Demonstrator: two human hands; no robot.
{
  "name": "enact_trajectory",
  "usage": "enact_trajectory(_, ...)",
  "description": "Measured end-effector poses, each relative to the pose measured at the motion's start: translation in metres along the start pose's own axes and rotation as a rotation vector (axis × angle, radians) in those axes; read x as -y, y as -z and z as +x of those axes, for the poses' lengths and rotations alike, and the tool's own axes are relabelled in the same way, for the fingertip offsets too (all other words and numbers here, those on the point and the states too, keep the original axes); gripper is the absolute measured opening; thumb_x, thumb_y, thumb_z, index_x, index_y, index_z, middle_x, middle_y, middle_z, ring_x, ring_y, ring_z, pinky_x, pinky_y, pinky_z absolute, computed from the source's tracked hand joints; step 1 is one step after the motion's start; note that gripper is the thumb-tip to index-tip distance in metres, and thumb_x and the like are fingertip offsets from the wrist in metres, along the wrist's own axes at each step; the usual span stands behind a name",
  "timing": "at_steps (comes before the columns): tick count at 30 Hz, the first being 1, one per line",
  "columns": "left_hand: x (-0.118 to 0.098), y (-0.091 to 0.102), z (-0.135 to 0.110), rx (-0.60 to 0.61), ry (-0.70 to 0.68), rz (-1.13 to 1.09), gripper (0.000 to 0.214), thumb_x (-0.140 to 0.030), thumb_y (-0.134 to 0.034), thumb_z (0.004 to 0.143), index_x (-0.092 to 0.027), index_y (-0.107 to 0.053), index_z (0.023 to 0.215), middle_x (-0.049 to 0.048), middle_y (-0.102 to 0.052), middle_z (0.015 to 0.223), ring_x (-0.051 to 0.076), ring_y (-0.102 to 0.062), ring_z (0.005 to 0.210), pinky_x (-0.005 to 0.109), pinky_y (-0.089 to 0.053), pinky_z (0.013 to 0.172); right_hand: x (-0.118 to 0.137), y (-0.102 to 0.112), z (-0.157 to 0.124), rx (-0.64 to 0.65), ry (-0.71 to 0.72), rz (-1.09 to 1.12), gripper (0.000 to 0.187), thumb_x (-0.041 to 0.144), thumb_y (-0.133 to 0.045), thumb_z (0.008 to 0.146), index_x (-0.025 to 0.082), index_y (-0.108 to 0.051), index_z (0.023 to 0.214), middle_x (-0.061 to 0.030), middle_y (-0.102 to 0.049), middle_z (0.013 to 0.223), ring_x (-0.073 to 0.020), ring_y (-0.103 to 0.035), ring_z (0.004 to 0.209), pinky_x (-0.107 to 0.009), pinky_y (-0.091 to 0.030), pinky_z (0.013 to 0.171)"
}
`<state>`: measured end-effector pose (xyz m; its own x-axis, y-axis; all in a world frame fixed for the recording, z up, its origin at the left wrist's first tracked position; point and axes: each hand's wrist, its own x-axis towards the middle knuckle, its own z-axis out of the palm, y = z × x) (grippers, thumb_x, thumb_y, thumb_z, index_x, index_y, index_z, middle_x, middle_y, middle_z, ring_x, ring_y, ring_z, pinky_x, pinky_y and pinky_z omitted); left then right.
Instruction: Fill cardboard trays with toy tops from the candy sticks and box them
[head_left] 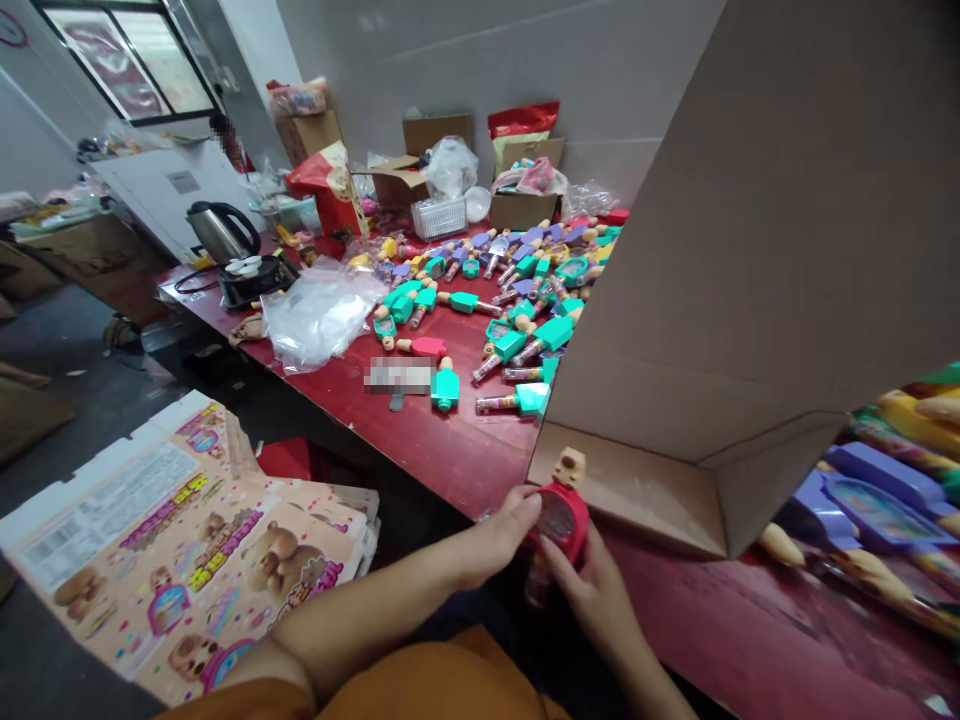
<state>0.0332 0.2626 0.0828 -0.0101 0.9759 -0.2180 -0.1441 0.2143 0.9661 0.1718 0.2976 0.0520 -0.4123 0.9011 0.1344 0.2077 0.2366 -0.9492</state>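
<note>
A red toy (576,525) with a tan bear head on top is held between my two hands, close to my body at the table's front edge. It has a round, dark window, and a clear tube hangs below it. My left hand (499,540) grips its left side, with the thumb on the rim. My right hand (596,580) wraps the lower right side, its thumb across the front. Most of the fingers are hidden behind the toy. Just beyond my hands stands a tall open cardboard box (675,300) on its side.
Many green, purple and yellow toys (555,332) cover the red table (442,455). More purple toys (874,480) lie right of the box. Printed bear cartons (225,560) are stacked at lower left. A plastic bag (322,310) and kettle (221,232) stand further left.
</note>
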Motion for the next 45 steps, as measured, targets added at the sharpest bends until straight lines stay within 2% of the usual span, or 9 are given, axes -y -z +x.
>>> enact_trajectory(5,-0.018,0.07,0.049,-0.528,-0.217,0.63,0.019,-0.019,-0.053,0.078,-0.016,-0.06,0.095,0.014,-0.048,0.12,0.029,-0.041,0.121,0.049,-0.028,0.109,-0.01,0.022,-0.01,-0.058,-0.09,0.093,0.043,0.049,-0.064,0.074,0.019,-0.061,0.105,-0.0093,-0.068,0.099,-0.0226,-0.066,0.087,-0.03,-0.056,0.074)
enact_trajectory(9,-0.035,0.111,0.096,-0.593,-0.209,0.649,0.013,-0.009,-0.054,0.072,-0.016,-0.06,0.082,0.0108,-0.053,0.11,0.026,-0.046,0.116,0.044,-0.033,0.107,-0.014,0.023,-0.014,0.017,-0.187,0.159,0.046,0.049,-0.064,0.075,0.018,-0.059,0.108,-0.009,-0.068,0.096,-0.0216,-0.065,0.083,-0.03,-0.055,0.069)
enact_trajectory(12,-0.042,0.097,0.104,-0.595,-0.257,0.618,0.015,-0.013,-0.046,0.079,-0.014,-0.058,0.088,0.0098,-0.055,0.102,0.021,-0.051,0.105,0.036,-0.04,0.1,-0.013,0.019,-0.01,0.063,-0.331,0.331,0.051,0.051,-0.064,0.075,0.02,-0.054,0.114,-0.0051,-0.066,0.088,-0.0183,-0.063,0.071,-0.031,-0.054,0.064)
enact_trajectory(16,-0.026,0.042,0.054,-0.54,-0.346,0.53,0.023,-0.029,-0.037,0.088,-0.016,-0.055,0.094,0.005,-0.057,0.084,0.016,-0.056,0.08,0.03,-0.048,0.078,-0.014,0.02,-0.004,-0.001,-0.395,0.599,0.051,0.049,-0.069,0.07,0.022,-0.052,0.11,-0.0038,-0.064,0.096,-0.0163,-0.062,0.077,-0.029,-0.053,0.071)
enact_trajectory(23,0.03,-0.018,-0.022,0.079,-0.128,0.394,0.052,-0.031,-0.065,0.073,-0.018,-0.046,0.119,0.0127,-0.057,0.114,0.023,-0.057,0.101,0.035,-0.046,0.09,-0.021,0.019,-0.018,0.01,-0.225,0.5,0.042,0.047,-0.067,0.075,0.022,-0.057,0.107,-0.0063,-0.066,0.099,-0.021,-0.064,0.089,-0.033,-0.053,0.079)
enact_trajectory(28,0.026,-0.006,-0.028,0.055,-0.254,0.27,0.038,-0.032,-0.05,0.086,-0.017,-0.045,0.121,0.0131,-0.057,0.119,0.023,-0.054,0.111,0.035,-0.041,0.098,-0.01,0.023,-0.016,-0.007,0.078,0.028,0.036,0.046,-0.058,0.083,0.021,-0.057,0.111,-0.0083,-0.065,0.105,-0.0213,-0.063,0.092,-0.031,-0.053,0.077)
enact_trajectory(33,0.009,0.052,-0.008,-0.572,-0.157,0.536,0.025,-0.034,-0.041,0.089,-0.015,-0.048,0.105,0.013,-0.062,0.097,0.024,-0.06,0.091,0.037,-0.048,0.083,-0.011,0.048,0.01,-0.15,0.55,-0.625,0.024,0.036,-0.049,0.09,0.021,-0.056,0.107,-0.008,-0.065,0.099,-0.0215,-0.059,0.096,-0.035,-0.045,0.084)
enact_trajectory(39,-0.02,0.102,0.049,-0.822,-0.123,0.784,0.044,-0.02,-0.052,0.082,-0.01,-0.04,0.124,0.0216,-0.043,0.13,0.033,-0.038,0.125,0.05,-0.027,0.106,-0.017,0.057,0.025,-0.142,0.672,-0.971,0.02,0.025,-0.042,0.094,0.018,-0.058,0.105,-0.0071,-0.065,0.103,-0.0215,-0.057,0.098,-0.036,-0.037,0.084)
enact_trajectory(45,-0.037,0.061,0.104,-0.348,-0.314,1.141,0.038,-0.019,-0.055,0.085,-0.014,-0.048,0.122,0.0144,-0.048,0.129,0.026,-0.038,0.126,0.04,-0.026,0.109,-0.013,0.054,0.019,-0.238,0.634,-1.149,0.017,0.024,-0.048,0.092,0.014,-0.062,0.094,-0.0088,-0.063,0.084,-0.0218,-0.054,0.081,-0.034,-0.038,0.074)
